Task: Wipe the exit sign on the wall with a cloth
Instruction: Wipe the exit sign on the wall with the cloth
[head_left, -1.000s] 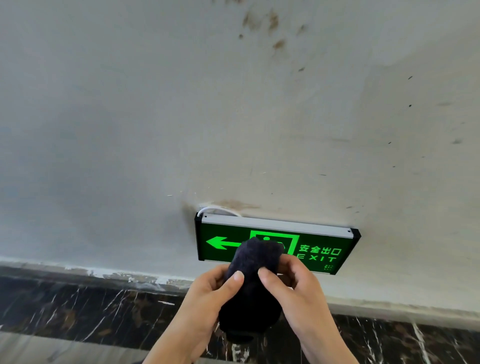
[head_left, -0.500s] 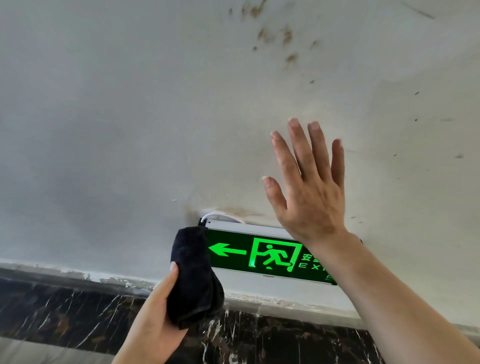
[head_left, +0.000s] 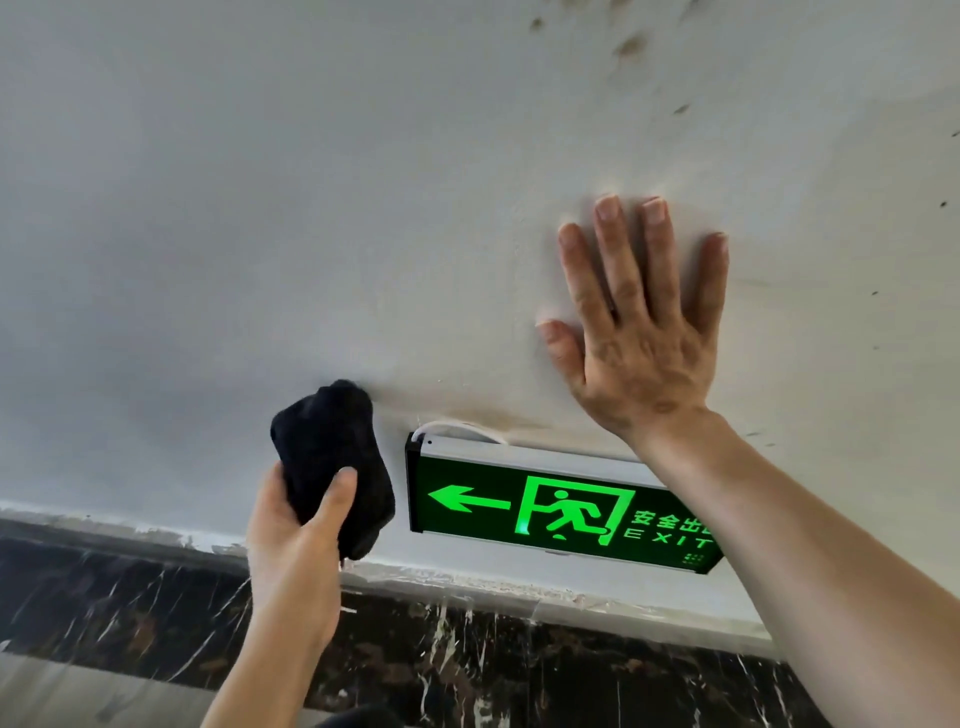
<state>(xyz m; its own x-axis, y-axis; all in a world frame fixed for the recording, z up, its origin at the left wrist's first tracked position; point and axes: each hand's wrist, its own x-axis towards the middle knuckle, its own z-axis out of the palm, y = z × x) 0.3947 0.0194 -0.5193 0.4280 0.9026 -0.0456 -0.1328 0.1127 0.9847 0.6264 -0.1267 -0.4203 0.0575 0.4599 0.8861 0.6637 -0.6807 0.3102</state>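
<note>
Since a moment ago the right hand has gone flat on the wall above the sign — fingers spread, holding nothing — while the left hand clutches the cloth just left of it, so wiping looks about to begin.

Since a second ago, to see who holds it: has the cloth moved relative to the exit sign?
Yes. The cloth, earlier over the exit sign's middle, now sits beside its arrow end, gripped by the left hand alone.
</note>
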